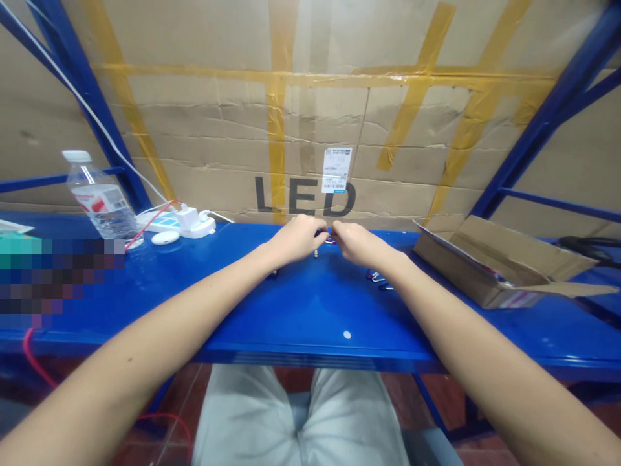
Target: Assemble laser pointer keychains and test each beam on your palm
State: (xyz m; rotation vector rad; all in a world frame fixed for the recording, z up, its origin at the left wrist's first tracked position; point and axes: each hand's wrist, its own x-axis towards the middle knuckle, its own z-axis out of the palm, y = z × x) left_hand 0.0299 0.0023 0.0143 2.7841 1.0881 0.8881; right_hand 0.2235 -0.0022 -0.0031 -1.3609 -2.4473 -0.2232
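My left hand [301, 237] and my right hand [358, 242] meet over the far half of the blue table [310, 310]. Fingers of both are pinched together around something small that I cannot make out. A purplish, shiny piece [330, 241] shows just between the fingertips. Below my left fingertips is a small metallic piece [315, 253], too small to name. Several small carabiner-like clips [379, 278] lie beside my right forearm, partly hidden by it. A dark little object [274, 274] shows beside my left wrist.
An open cardboard box [456, 268] stands on the right. To the left are a water bottle [104, 200], a white power strip [196, 223] with cables and a round white disc [165, 237]. Behind the table rises a large taped carton [218, 129] between blue frame posts.
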